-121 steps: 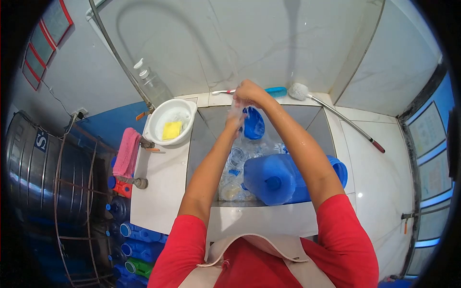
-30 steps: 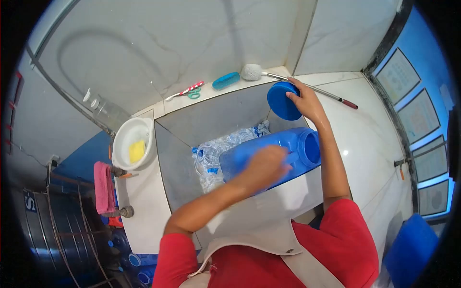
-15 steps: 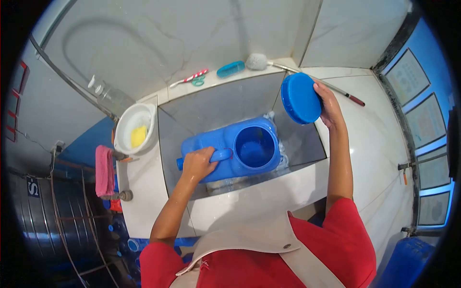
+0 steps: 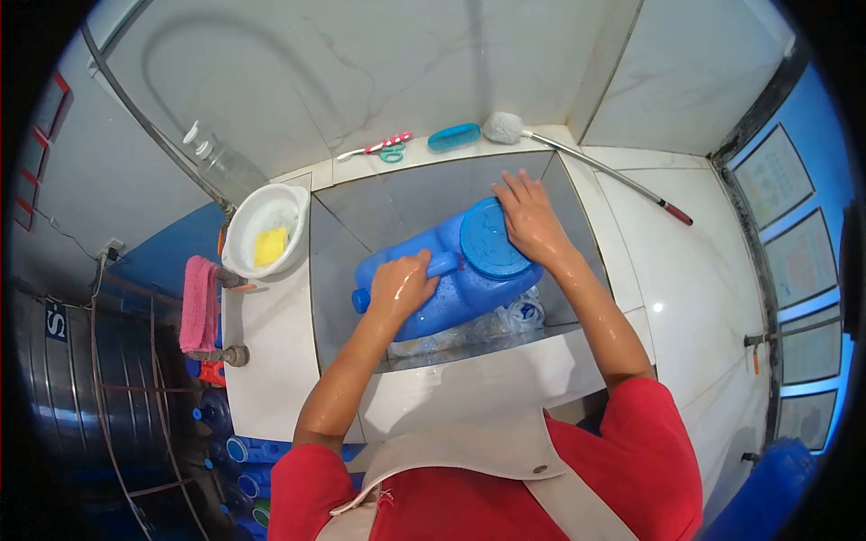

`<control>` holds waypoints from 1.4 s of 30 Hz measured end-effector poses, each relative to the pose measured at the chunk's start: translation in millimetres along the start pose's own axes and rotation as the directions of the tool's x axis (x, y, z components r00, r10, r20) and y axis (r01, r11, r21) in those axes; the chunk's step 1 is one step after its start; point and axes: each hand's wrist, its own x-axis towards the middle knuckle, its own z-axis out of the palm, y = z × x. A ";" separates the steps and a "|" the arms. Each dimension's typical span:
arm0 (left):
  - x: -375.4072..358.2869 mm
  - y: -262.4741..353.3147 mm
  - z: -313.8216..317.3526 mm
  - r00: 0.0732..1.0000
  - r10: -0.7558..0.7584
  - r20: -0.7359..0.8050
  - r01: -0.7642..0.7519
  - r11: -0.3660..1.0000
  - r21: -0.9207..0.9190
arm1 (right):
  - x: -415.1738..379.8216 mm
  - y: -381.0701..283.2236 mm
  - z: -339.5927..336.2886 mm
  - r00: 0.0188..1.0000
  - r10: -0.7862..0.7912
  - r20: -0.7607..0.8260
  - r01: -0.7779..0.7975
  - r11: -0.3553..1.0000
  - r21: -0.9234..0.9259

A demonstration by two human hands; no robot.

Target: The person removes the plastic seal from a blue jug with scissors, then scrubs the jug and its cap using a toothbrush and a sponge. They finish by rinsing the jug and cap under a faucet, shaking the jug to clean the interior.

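Note:
A blue plastic water jug [image 4: 433, 311] lies tilted in the grey-tiled sink [image 4: 343, 234], its handle side facing up. My left hand [image 4: 403, 287] is wrapped round the jug's handle. The wide round blue lid [image 4: 492, 239] sits over the jug's mouth, with water drops on it. My right hand [image 4: 534, 219] lies against the lid's right edge, fingers stretched out and apart. Whether the lid is screwed down cannot be seen. Below the jug, some clear and white plastic-looking material [image 4: 519, 314] lies on the sink floor.
Left of the sink stands a white basin [image 4: 236, 242] with a yellow sponge [image 4: 271, 246]. On the back ledge are a toothbrush [image 4: 374, 146], scissors [image 4: 391, 154], a blue brush [image 4: 454, 137] and a long-handled brush [image 4: 622, 171]. A pink towel [image 4: 198, 304] hangs over a pipe at left.
My right hand has brought the lid down and left onto the jug's mouth and loosened its fingers from the rim. The jug has tilted, its mouth end rising, while my left hand keeps the handle.

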 end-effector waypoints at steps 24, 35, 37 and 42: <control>-3.1 -39.3 4.8 0.941 -0.334 -0.061 0.324 0.936 -0.135 | 86.8 -51.6 -13.8 0.930 0.176 0.323 -0.189 0.982 0.008; -55.8 -93.2 22.7 0.717 -0.697 0.001 0.650 0.669 -0.361 | 192.2 -116.9 95.0 0.932 -0.015 0.362 -0.325 0.404 0.855; -67.8 -85.8 25.8 0.763 -0.646 -0.014 0.592 0.709 -0.383 | 174.8 -94.1 98.5 0.978 -0.011 0.207 -0.159 0.606 0.780; -70.2 -55.4 18.9 0.886 -0.435 -0.162 0.379 0.880 -0.286 | 84.6 -26.5 62.3 0.977 0.198 0.083 -0.204 0.737 0.645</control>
